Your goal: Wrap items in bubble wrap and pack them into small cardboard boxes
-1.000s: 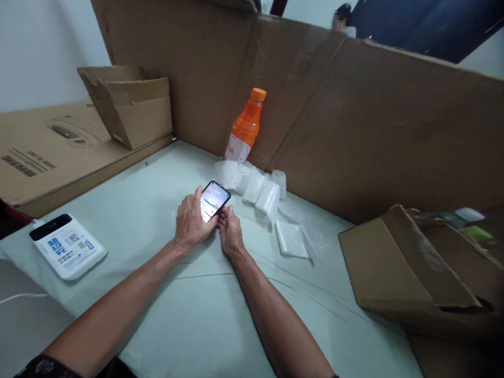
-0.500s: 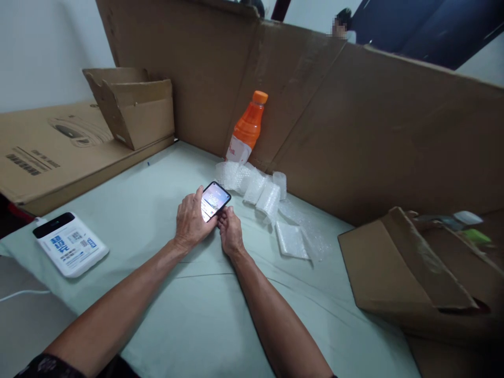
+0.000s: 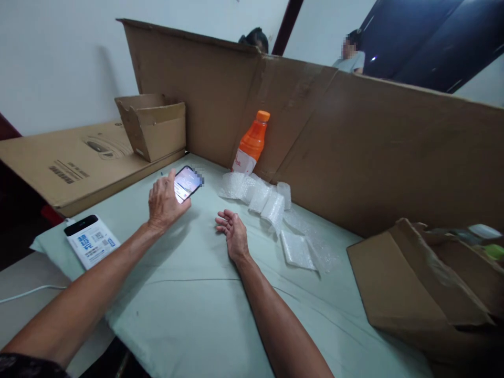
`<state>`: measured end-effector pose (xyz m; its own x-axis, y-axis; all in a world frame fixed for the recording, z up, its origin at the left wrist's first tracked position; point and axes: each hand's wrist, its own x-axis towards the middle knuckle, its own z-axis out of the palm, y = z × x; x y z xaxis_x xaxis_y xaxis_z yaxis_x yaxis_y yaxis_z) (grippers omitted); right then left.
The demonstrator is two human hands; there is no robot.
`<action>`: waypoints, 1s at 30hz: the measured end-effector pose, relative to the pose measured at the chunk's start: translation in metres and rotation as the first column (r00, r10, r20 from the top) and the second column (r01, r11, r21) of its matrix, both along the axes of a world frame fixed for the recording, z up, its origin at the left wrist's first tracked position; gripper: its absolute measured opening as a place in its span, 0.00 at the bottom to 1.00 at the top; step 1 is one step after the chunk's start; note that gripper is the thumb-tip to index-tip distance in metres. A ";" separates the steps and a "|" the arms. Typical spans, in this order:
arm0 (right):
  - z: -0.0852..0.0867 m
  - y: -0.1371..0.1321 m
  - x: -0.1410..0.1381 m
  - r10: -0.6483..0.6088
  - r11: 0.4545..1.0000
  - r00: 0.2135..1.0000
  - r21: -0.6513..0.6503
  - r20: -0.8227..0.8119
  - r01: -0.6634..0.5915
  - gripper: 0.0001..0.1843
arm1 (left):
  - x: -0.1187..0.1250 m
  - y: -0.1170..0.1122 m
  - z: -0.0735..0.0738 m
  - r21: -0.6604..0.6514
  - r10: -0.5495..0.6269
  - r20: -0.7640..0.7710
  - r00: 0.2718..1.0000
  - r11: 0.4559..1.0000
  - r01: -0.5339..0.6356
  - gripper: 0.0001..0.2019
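A smartphone (image 3: 186, 184) with a lit screen is gripped by its sides in my left hand (image 3: 164, 203), above the left part of the table. My right hand (image 3: 233, 233) rests on the green tablecloth (image 3: 189, 315), its fingers apart and a little curled, with nothing in it. To the right of that hand lie several pieces of bubble wrap (image 3: 271, 210) and a flat bubble-wrap pouch (image 3: 298, 250). Behind the wrap an orange bottle (image 3: 252, 143) with an orange cap leans against the cardboard.
A cardboard wall (image 3: 354, 136) closes off the back. At the left, a small open box (image 3: 167, 134) sits on a large flat carton (image 3: 90, 163). Near the left edge lies a white payment device (image 3: 92, 241) with a cable. An open carton (image 3: 397, 278) stands right. Two people are beyond the wall.
My left hand has carried the smartphone leftward, away from my right hand. The right hand has let go of the smartphone's edge and opened. The view has tilted upward slightly.
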<state>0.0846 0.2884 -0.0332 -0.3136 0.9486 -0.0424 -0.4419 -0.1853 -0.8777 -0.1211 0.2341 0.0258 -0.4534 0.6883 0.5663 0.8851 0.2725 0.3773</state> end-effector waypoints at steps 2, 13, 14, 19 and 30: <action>0.001 0.000 0.000 -0.004 1.000 1.000 -0.003 -0.001 0.004 0.31 | -0.028 -0.005 0.011 -0.043 0.070 -0.014 0.997 0.997 -0.071 0.43; 0.007 0.002 0.002 0.003 1.000 0.999 0.014 0.045 -0.004 0.29 | -0.178 -0.029 0.045 -0.218 0.411 0.148 0.900 0.901 -0.376 0.43; 0.007 0.003 0.003 0.004 1.000 0.999 0.014 0.051 -0.005 0.28 | -0.189 -0.030 0.044 -0.232 0.431 0.158 0.889 0.891 -0.390 0.42; 0.007 0.006 0.005 0.010 1.000 0.996 0.012 0.094 -0.011 0.27 | -0.235 -0.034 0.032 -0.306 0.516 0.214 0.829 0.841 -0.445 0.38; 0.009 0.009 0.009 -0.014 1.000 0.980 0.009 0.197 0.013 0.28 | -0.300 -0.030 0.033 -0.357 0.542 0.256 0.801 0.823 -0.443 0.37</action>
